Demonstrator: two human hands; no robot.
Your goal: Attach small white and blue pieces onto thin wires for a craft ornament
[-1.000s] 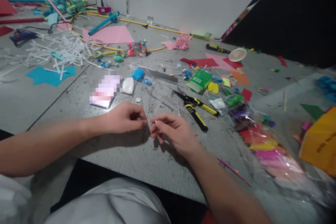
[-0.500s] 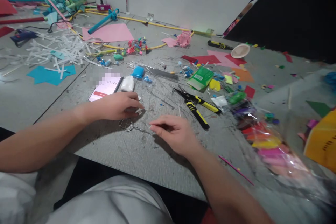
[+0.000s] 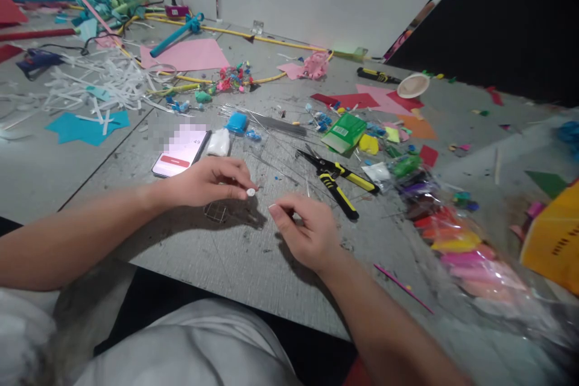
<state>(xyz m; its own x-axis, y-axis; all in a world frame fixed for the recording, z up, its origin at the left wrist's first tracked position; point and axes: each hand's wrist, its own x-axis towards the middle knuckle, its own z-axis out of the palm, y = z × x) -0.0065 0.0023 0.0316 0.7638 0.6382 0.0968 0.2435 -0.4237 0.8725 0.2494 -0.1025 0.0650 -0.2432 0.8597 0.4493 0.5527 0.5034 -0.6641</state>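
Note:
My left hand (image 3: pixel 219 181) pinches a small white lump (image 3: pixel 251 192), which looks like modelling clay, between thumb and forefinger. Just below those fingers, a small round wire frame (image 3: pixel 216 212) lies on the table, partly shaded. To the right, my right hand (image 3: pixel 305 229) is closed, thumb against forefinger; whatever is in that pinch is too small to make out. The two hands are a short way apart. Behind my left hand are a white packet (image 3: pixel 219 142) and a lit phone (image 3: pixel 180 149). Black and yellow pliers (image 3: pixel 337 178) lie open beyond my right hand.
A blue clay packet (image 3: pixel 236 123) and a bundle of thin wires (image 3: pixel 283 126) lie farther back. At right are a green packet (image 3: pixel 344 132), bags of coloured clay (image 3: pixel 465 247) and a pink stick (image 3: pixel 402 288). White paper strips (image 3: pixel 113 81) are heaped at left.
My left hand has lifted slightly and moved right, bringing the white lump into clear view. My right hand has shifted a little right, away from the wire frame.

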